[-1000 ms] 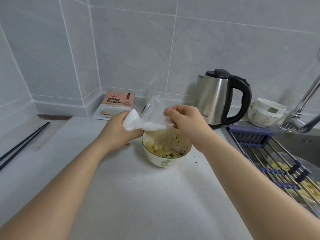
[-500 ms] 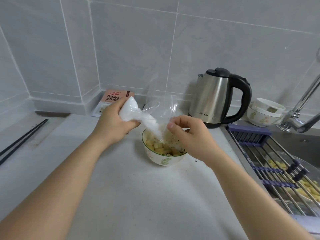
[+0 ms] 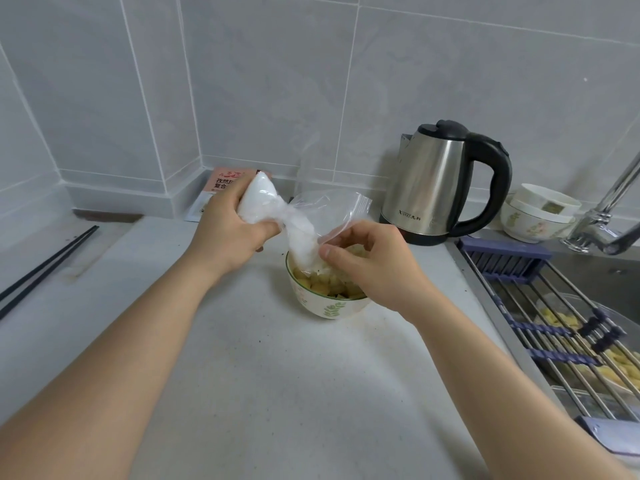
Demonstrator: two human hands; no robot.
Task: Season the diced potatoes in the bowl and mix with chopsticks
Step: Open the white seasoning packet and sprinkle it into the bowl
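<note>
Looking down from the head camera, the bowl (image 3: 329, 303) of diced potatoes (image 3: 320, 282) sits on the pale counter (image 3: 259, 375) at about the centre of the view. Above it, at 11 o'clock from the bowl, the left hand (image 3: 232, 230) grips the full, white-packed end of a clear plastic bag (image 3: 263, 199), fingers curled round it. The bag's neck twists down toward the bowl, and the right hand (image 3: 370, 261), just at 1 o'clock over the rim, pinches the loose open end between thumb and fingertips. White grains fill the lower part of the bag just above the potatoes; whether any are falling cannot be told.

Black chopsticks (image 3: 48, 265) lie together on the counter at 9 o'clock, well apart from the bowl. A pink seasoning packet (image 3: 221, 181) leans against the tiled wall at 11 o'clock, partly behind the left hand. A steel kettle (image 3: 436, 181) with a black handle stands at 2 o'clock, with stacked bowls (image 3: 536, 213) beyond it. At 3 to 4 o'clock a roll-up rack (image 3: 554, 327) spans the sink, with a tap (image 3: 609, 216) above.
</note>
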